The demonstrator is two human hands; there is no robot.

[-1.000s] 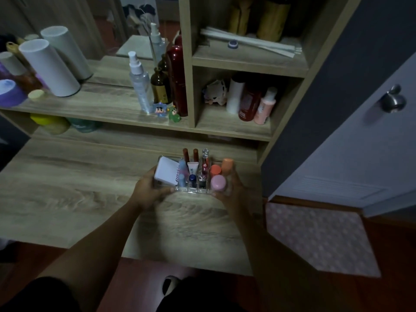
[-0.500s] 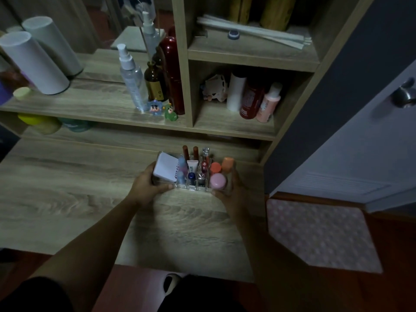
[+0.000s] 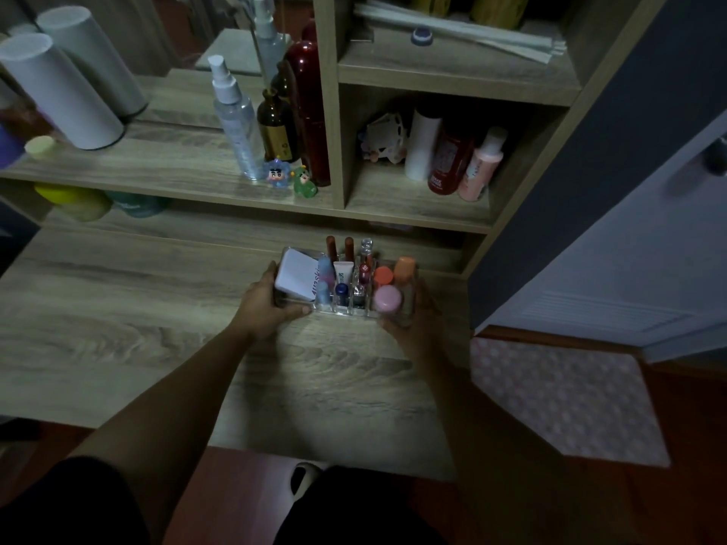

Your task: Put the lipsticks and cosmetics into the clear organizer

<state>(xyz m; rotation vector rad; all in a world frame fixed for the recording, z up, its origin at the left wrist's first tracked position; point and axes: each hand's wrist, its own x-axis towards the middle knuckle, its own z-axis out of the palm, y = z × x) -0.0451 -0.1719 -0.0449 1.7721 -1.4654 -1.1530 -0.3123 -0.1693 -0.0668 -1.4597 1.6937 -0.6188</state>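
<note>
Room: dim; wood desk (image 3: pixel 157 348) under you, shelf unit behind it, grey door (image 3: pixel 629 249) to your right, pink dotted mat (image 3: pixel 562 403) on the red floor.
Nearest: your dark-clothed lap at the bottom edge, both bare forearms reaching forward over the desk.
Left hand (image 3: pixel 263 308): curled around the left end of the organizer (image 3: pixel 346 310), thumb along its front wall, fingers behind.
Right hand (image 3: pixel 413 320): wrapped on the right end, palm against the side wall; your fingers are partly hidden behind the clear wall.
Organizer: clear, sits on the desk near its back edge, just in front of the low shelf, held between your two hands.
Left compartment: white box (image 3: pixel 297 279) leaning tilted, blue print on it, too blurred to read.
Middle slots: pale blue tube (image 3: pixel 324 285), white tube (image 3: pixel 343 271), blue cap (image 3: pixel 341 289), a dark-red lipstick (image 3: pixel 364 269), all upright.
Back row: two brown-red lipsticks (image 3: pixel 331 247) and a clear-capped one (image 3: pixel 366 245), standing tallest.
Right compartment: pink lid (image 3: pixel 387 298) in front, orange lid (image 3: pixel 383 275) behind it, peach cap (image 3: pixel 405 269) furthest right.
Shelf above: spray bottle (image 3: pixel 236 120), brown bottle (image 3: pixel 277 127), tall red bottle (image 3: pixel 309 112), two small figurines (image 3: pixel 291 179) in front of them.
Right cubby: white bottle (image 3: pixel 423 145), red bottle (image 3: pixel 448 159), pink bottle (image 3: pixel 480 167).
Far left: two white cylinders (image 3: pixel 63 88) lying tilted.
</note>
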